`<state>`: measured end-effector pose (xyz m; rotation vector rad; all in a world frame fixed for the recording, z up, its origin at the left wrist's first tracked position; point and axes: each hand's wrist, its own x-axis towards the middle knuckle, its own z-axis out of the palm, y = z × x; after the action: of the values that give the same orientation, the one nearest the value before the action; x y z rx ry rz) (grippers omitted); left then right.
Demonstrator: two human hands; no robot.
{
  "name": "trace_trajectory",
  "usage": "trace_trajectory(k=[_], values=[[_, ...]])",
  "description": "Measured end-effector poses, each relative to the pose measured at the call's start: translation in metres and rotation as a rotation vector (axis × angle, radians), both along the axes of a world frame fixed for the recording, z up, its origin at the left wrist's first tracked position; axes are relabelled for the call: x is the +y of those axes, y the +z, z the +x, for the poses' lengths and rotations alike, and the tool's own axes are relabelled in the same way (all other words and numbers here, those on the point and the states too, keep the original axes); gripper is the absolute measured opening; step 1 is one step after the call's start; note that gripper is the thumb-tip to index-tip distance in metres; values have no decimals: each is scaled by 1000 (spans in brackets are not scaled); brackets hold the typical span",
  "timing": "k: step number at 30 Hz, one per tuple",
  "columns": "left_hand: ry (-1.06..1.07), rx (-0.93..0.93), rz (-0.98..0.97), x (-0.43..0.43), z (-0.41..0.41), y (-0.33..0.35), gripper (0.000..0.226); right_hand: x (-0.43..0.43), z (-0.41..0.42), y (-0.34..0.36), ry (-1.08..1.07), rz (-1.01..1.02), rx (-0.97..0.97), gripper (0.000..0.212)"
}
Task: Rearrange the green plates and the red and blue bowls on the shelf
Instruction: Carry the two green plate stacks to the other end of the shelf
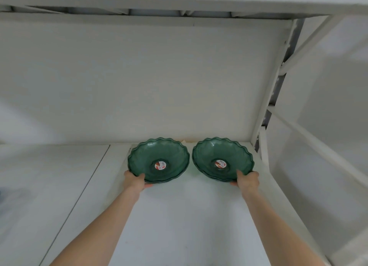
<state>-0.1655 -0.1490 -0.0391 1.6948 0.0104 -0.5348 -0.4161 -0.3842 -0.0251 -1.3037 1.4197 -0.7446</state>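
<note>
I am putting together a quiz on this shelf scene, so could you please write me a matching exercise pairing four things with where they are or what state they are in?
Things:
1. left hand
2. right hand
3. sticker
4. shelf

Places or states:
A. stuck at the centre of a plate
B. grips the near rim of the right green plate stack
C. white surface under both stacks
D. grips the near rim of the left green plate stack

Pairs: 1-D, 2-B, 3-A, 4-C
</note>
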Motion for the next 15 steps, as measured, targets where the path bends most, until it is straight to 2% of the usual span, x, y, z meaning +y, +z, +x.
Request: trace_trajectory(k=[6,12,15], values=[[-113,-25,123,9,0,9,43,-2,-2,0,33,-6,36,46],[-323,-297,574,27,1,30,57,13,-10,22,158,-116,324,60],[-392,-440,775,44,1,43,67,20,-19,34,236,-220,529,75]])
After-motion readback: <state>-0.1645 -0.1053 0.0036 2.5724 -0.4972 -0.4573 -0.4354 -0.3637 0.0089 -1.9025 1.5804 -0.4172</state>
